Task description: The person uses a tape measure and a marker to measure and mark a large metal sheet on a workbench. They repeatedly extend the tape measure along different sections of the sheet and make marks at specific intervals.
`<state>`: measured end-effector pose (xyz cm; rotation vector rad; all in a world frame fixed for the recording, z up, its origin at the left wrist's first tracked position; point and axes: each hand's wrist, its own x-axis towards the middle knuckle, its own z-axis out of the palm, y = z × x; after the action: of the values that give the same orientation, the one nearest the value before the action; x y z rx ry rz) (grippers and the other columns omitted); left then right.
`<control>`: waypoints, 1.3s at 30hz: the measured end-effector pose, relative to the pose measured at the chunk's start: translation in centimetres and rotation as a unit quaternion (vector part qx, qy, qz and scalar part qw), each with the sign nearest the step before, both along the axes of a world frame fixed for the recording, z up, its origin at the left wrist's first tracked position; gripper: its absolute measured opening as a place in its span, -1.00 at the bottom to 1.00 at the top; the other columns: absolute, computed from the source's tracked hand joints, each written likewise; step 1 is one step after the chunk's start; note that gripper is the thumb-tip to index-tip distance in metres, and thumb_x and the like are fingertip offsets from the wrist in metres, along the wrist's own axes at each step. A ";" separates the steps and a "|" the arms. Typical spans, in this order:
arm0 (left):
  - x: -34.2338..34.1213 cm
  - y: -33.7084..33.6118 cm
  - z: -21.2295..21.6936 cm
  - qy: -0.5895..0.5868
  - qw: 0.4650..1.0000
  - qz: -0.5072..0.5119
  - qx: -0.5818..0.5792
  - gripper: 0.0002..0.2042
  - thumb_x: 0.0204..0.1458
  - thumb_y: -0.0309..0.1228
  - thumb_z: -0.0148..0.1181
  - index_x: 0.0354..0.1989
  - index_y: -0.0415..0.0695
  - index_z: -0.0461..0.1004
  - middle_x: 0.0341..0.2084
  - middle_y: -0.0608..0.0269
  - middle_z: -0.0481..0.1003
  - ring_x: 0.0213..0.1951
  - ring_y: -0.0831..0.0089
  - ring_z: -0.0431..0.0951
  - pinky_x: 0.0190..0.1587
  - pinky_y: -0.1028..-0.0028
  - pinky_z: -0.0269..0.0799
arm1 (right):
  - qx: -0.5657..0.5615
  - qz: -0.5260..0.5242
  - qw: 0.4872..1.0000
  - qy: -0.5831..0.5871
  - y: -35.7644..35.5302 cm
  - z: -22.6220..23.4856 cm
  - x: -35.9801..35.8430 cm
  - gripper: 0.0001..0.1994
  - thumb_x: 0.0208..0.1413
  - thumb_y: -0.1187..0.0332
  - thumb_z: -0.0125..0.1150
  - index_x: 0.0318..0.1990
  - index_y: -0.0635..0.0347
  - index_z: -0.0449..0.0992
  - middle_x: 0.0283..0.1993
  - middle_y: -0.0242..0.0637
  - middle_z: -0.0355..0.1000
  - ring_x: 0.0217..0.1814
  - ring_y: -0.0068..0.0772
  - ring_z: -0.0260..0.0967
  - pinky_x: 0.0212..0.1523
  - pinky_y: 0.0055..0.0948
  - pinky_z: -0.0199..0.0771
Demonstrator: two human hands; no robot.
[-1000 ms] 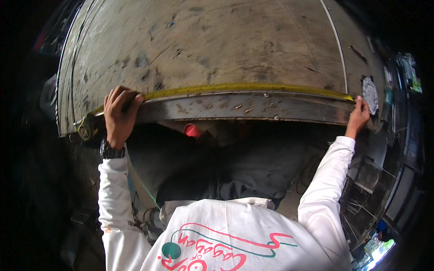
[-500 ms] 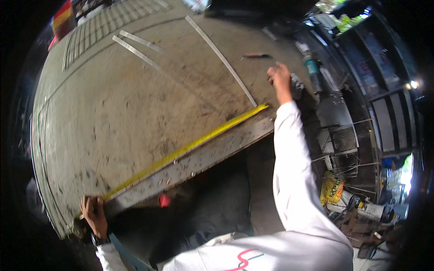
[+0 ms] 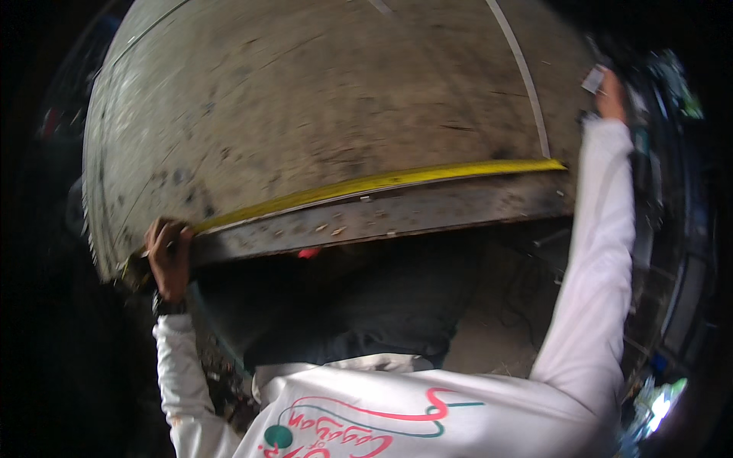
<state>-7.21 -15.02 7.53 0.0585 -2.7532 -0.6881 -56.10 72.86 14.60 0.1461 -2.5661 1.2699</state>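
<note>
A yellow tape measure (image 3: pixel 382 180) lies stretched along the front edge of a worn wooden table (image 3: pixel 328 99). At its left end my left hand (image 3: pixel 168 252) has its fingers curled over the table edge and the tape; what lies under the palm is hidden. At the far right my right hand (image 3: pixel 609 93) is closed round a small pale, blocky object (image 3: pixel 592 80), too blurred to name. A thin, light flat strip (image 3: pixel 523 72) runs from the back toward the tape's right end.
A grey metal ledge (image 3: pixel 305 233) with small bits on it runs along the table front. Below it shows something red (image 3: pixel 309 252). Another pale strip (image 3: pixel 379 6) enters at the top. Blurred clutter stands beyond the right side.
My view has swung downward and turned. My right hand, seemingly empty before, has closed on the small pale object at the right. The left hand has stayed at the tape's left end.
</note>
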 end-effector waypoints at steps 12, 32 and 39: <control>1.9 -0.6 4.5 -0.021 0.999 0.005 -0.041 -0.87 0.07 -0.36 0.31 -0.33 -0.16 0.59 -0.36 0.23 0.53 -0.23 0.25 0.51 -0.07 0.32 0.28 | 0.011 -0.231 0.966 -0.113 -0.3 -3.5 3.8 -0.62 0.29 0.08 0.21 0.09 0.12 0.62 -0.34 -0.43 0.46 -0.58 -0.66 0.16 -0.65 -0.57 0.04; 1.8 -0.7 4.2 -0.004 0.999 -0.004 -0.051 -0.86 0.10 -0.33 0.31 -0.32 -0.13 0.57 -0.38 0.28 0.51 -0.24 0.28 0.50 -0.07 0.34 0.26 | -0.320 0.048 0.934 -0.153 -10.9 6.8 16.3 -0.67 0.32 0.43 0.01 0.20 0.26 0.44 0.14 -0.06 0.51 0.04 -0.27 0.51 0.10 -0.30 0.52; 1.5 -0.8 3.6 -0.001 0.999 -0.007 -0.043 -0.86 0.09 -0.34 0.31 -0.32 -0.14 0.57 -0.38 0.27 0.51 -0.25 0.28 0.51 -0.06 0.33 0.26 | -0.510 0.228 0.825 -0.088 -27.8 1.7 28.7 -0.64 0.44 0.19 -0.08 0.21 0.22 0.39 0.14 0.04 0.48 0.00 -0.16 0.48 0.04 -0.24 0.45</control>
<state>-5.68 -15.86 11.17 0.0204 -2.7837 -0.5720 -27.35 45.11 16.28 0.4355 -1.6382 2.7377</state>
